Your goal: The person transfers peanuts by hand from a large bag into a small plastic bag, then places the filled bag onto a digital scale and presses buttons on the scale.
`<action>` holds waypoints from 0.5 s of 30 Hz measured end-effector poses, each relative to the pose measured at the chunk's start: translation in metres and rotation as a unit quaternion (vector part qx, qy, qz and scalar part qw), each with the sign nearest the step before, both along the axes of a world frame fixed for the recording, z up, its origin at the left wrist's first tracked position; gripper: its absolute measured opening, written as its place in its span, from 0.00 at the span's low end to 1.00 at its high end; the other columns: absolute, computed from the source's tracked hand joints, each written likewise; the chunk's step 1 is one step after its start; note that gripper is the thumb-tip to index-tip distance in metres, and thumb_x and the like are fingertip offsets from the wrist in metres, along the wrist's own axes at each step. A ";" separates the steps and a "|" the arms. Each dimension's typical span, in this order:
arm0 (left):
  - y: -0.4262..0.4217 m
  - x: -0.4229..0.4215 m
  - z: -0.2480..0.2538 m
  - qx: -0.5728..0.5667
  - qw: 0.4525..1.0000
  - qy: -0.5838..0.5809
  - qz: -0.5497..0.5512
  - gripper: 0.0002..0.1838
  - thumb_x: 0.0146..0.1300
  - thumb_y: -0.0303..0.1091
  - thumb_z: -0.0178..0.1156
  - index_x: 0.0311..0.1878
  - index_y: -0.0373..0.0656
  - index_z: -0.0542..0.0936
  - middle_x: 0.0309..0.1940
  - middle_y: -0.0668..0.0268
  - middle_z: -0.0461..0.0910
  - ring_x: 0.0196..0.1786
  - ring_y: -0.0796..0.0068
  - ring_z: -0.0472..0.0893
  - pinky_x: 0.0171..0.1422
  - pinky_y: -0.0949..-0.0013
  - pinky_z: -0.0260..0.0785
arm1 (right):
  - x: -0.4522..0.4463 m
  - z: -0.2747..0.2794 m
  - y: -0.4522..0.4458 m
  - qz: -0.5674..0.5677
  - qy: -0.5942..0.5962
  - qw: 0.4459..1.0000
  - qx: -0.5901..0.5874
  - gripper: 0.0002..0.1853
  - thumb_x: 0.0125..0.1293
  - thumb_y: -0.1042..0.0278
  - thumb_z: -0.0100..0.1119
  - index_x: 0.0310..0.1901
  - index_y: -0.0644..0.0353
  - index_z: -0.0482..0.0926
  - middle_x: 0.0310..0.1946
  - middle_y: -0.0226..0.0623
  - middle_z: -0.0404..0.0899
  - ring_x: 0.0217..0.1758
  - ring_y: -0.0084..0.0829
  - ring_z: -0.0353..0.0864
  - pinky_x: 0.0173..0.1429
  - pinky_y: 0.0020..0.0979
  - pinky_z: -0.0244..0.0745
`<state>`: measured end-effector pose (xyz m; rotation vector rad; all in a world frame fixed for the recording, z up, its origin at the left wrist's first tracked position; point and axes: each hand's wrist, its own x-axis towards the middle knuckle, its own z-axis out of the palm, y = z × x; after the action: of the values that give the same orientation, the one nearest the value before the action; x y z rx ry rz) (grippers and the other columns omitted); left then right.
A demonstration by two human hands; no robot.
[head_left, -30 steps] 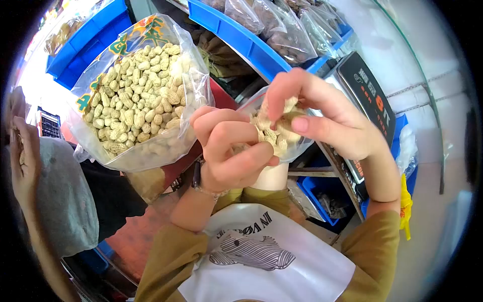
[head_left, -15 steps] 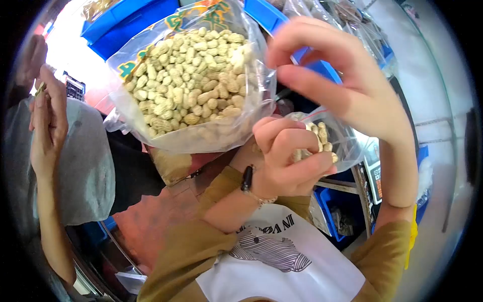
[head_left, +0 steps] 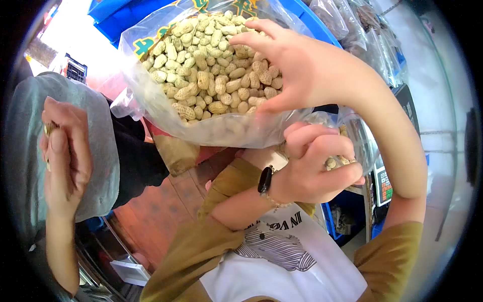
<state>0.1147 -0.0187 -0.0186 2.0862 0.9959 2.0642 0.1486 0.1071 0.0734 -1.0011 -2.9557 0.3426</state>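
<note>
A large clear plastic bag (head_left: 176, 118) full of unshelled peanuts (head_left: 221, 85) stands in front of me, printed with green and orange characters. My right hand (head_left: 297, 70) reaches over its right side with fingers spread above the peanuts, holding nothing. Below and to the right, my left hand (head_left: 322, 166) is closed, its fingers curled round the edge of a small clear bag (head_left: 361, 138). Some peanuts show inside this small bag and between the fingers.
At the left stands another person in a grey top, a hand (head_left: 68, 146) pinching something small. Blue bins (head_left: 108, 22) lie behind the big bag. Bagged dried goods (head_left: 372, 40) sit at the upper right, with a scale (head_left: 384, 186) at the right.
My right hand has moved left and down, from the small bag to the large bag, and its fingers have spread. The view has shifted, and the other person's hand looks nearer.
</note>
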 end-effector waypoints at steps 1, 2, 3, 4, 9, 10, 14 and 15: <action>-0.001 -0.001 -0.001 -0.002 1.000 -0.001 -0.003 0.10 0.53 0.50 0.64 0.28 0.58 0.78 0.37 0.72 0.68 0.44 0.63 0.63 0.49 0.64 0.58 | 0.002 0.000 0.003 0.007 0.015 1.000 -0.014 0.44 0.48 0.63 0.72 0.69 0.53 0.63 0.70 0.57 0.56 0.61 0.52 0.73 0.61 0.39 0.72; -0.001 0.000 0.000 -0.003 1.000 -0.002 -0.006 0.10 0.54 0.50 0.63 0.28 0.58 0.78 0.36 0.72 0.68 0.43 0.63 0.63 0.49 0.64 0.58 | 0.002 0.001 0.005 0.015 0.030 0.999 -0.028 0.42 0.49 0.66 0.70 0.69 0.52 0.64 0.70 0.57 0.56 0.61 0.52 0.73 0.61 0.39 0.72; -0.002 0.000 0.001 -0.005 1.000 -0.005 -0.010 0.10 0.55 0.50 0.63 0.28 0.57 0.77 0.36 0.72 0.68 0.42 0.63 0.63 0.48 0.64 0.58 | 0.001 0.002 0.006 0.002 0.013 0.999 -0.046 0.40 0.50 0.68 0.68 0.68 0.51 0.65 0.70 0.57 0.56 0.61 0.51 0.73 0.60 0.39 0.72; -0.002 -0.002 0.001 -0.009 1.000 -0.007 -0.016 0.10 0.55 0.50 0.62 0.28 0.57 0.77 0.36 0.72 0.68 0.42 0.64 0.63 0.47 0.65 0.58 | -0.001 0.004 0.007 -0.014 -0.003 0.998 -0.062 0.39 0.51 0.71 0.65 0.68 0.50 0.66 0.70 0.56 0.56 0.61 0.50 0.73 0.59 0.39 0.72; -0.003 -0.002 0.009 -0.019 0.997 -0.045 -0.061 0.12 0.58 0.49 0.60 0.29 0.54 0.75 0.34 0.70 0.67 0.39 0.65 0.63 0.44 0.66 0.57 | -0.006 0.005 0.021 0.008 -0.113 0.988 -0.109 0.45 0.47 0.67 0.66 0.71 0.45 0.61 0.72 0.56 0.54 0.66 0.51 0.69 0.61 0.39 0.71; -0.004 -0.005 0.012 -0.026 0.995 -0.066 -0.074 0.12 0.59 0.49 0.60 0.29 0.54 0.75 0.34 0.70 0.67 0.38 0.65 0.63 0.43 0.66 0.57 | -0.006 -0.001 0.024 0.010 -0.122 0.988 -0.092 0.50 0.44 0.62 0.68 0.73 0.42 0.57 0.74 0.56 0.49 0.69 0.55 0.64 0.65 0.42 0.68; -0.021 -0.061 0.037 -0.161 0.936 -0.255 -0.181 0.13 0.61 0.49 0.58 0.29 0.52 0.73 0.33 0.69 0.66 0.36 0.66 0.63 0.41 0.67 0.57 | -0.014 0.003 0.023 0.005 -0.154 0.985 -0.078 0.44 0.45 0.60 0.68 0.69 0.43 0.64 0.68 0.52 0.56 0.65 0.56 0.64 0.64 0.43 0.68; -0.030 -0.089 0.047 -0.232 0.872 -0.352 -0.249 0.13 0.62 0.49 0.57 0.29 0.51 0.73 0.33 0.69 0.66 0.35 0.67 0.63 0.40 0.67 0.57 | -0.016 0.002 0.023 0.011 -0.161 0.985 -0.065 0.42 0.45 0.61 0.67 0.67 0.44 0.66 0.65 0.51 0.58 0.63 0.55 0.64 0.63 0.42 0.69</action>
<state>0.0260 -0.0483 0.0283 1.0546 0.6406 1.8205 0.1326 0.1298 0.0750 -1.1364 -3.2713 0.4147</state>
